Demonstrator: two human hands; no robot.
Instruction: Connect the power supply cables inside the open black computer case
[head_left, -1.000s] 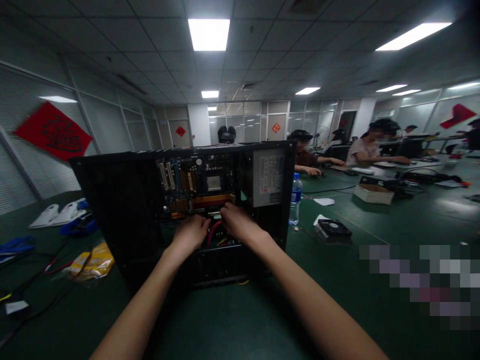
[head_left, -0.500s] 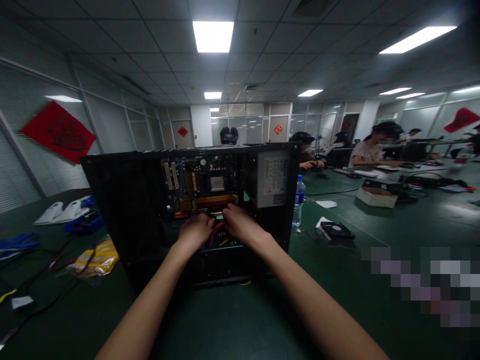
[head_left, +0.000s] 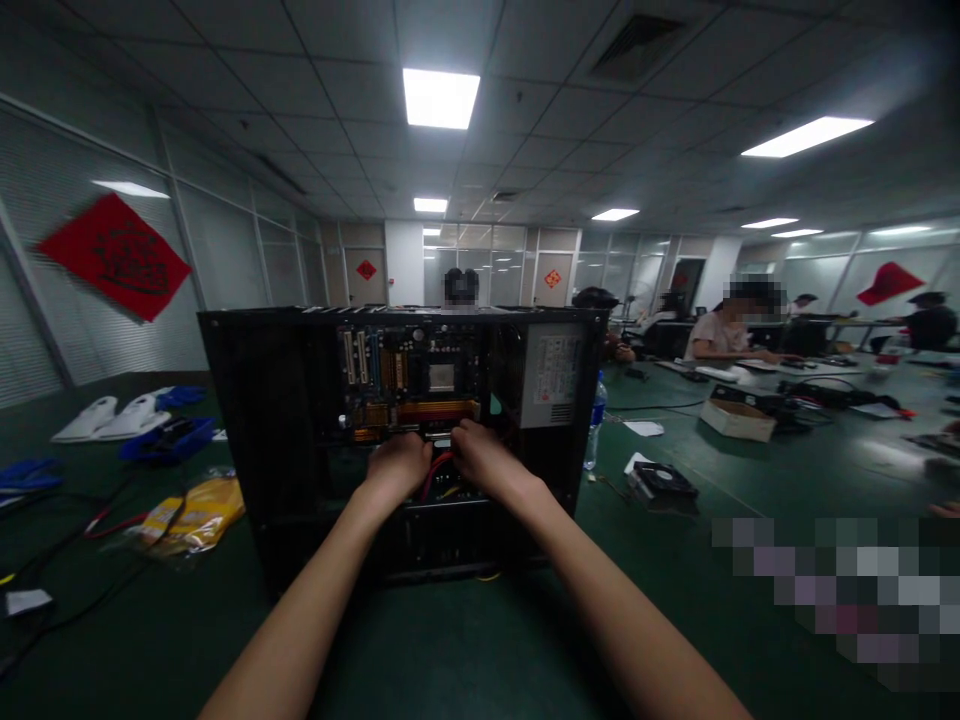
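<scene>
Meanwhile, little changed over last second: left hand (head_left: 400,465) and right hand (head_left: 484,458) stayed curled inside open computer case (head_left: 262,420), at red cable (head_left: 433,472) below motherboard (head_left: 409,375); exact grip could not be told. View tilted slightly. Work looked ongoing. Power supply (head_left: 555,365) crowded right; water bottle (head_left: 593,420), loose fan (head_left: 664,482), yellow packet (head_left: 195,510) lay on green surface (head_left: 465,660).

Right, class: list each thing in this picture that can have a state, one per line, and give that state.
Computer case: upright, side panel off, inside exposed.
Motherboard: mounted in the case.
Left hand: curled inside the case, at the red cable.
Right hand: inside the case, fingers below the motherboard.
Water bottle: upright, capped.
Fan: lying flat on the table.
</scene>
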